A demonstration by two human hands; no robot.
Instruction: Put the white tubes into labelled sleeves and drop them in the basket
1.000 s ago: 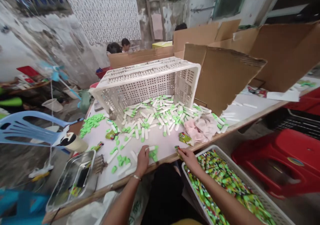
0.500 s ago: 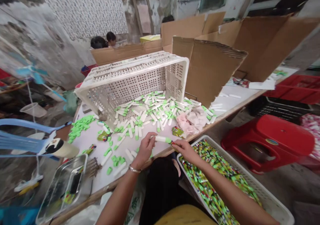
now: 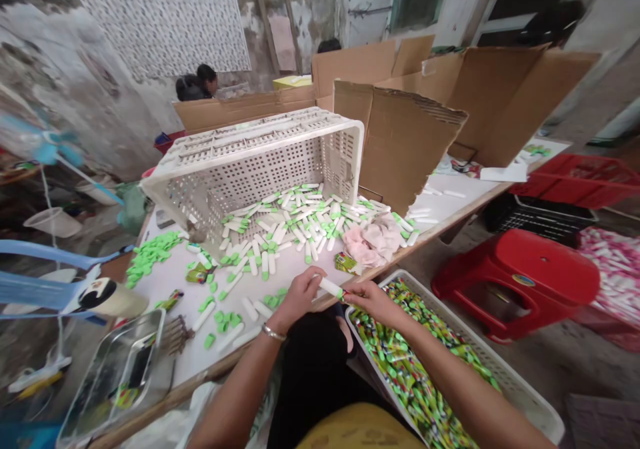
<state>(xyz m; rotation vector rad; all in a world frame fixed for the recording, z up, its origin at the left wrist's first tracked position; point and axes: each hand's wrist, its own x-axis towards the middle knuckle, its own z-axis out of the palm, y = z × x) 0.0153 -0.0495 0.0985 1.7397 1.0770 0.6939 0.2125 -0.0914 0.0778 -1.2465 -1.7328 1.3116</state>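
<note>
Between my two hands, over the table's front edge, is a white tube with a green end [image 3: 330, 287]. My left hand [image 3: 299, 297] is closed on its white end. My right hand [image 3: 373, 302] pinches at the green end, where a small printed wrapper [image 3: 344, 294] in green and dark red shows partly; the fingers hide the rest. Beyond the hands, many similar tubes [image 3: 295, 226] spill out of a white plastic basket [image 3: 260, 146] lying on its side. Loose green caps [image 3: 227, 321] and white tubes [image 3: 231, 338] lie left of my left hand.
Below my right arm stands a white crate [image 3: 533, 406] full of green printed pieces. A pink cloth [image 3: 373, 239] and a printed wrapper pack [image 3: 347, 262] lie on the table. Also around: a cardboard sheet [image 3: 400, 142], a metal tray [image 3: 83, 396], a red stool [image 3: 520, 269] and a green cap pile [image 3: 153, 256].
The tube's green end has tilted downward and come nearer the right fingers, which cover more of it. The whole view has shifted slightly; both hands keep their grip.
</note>
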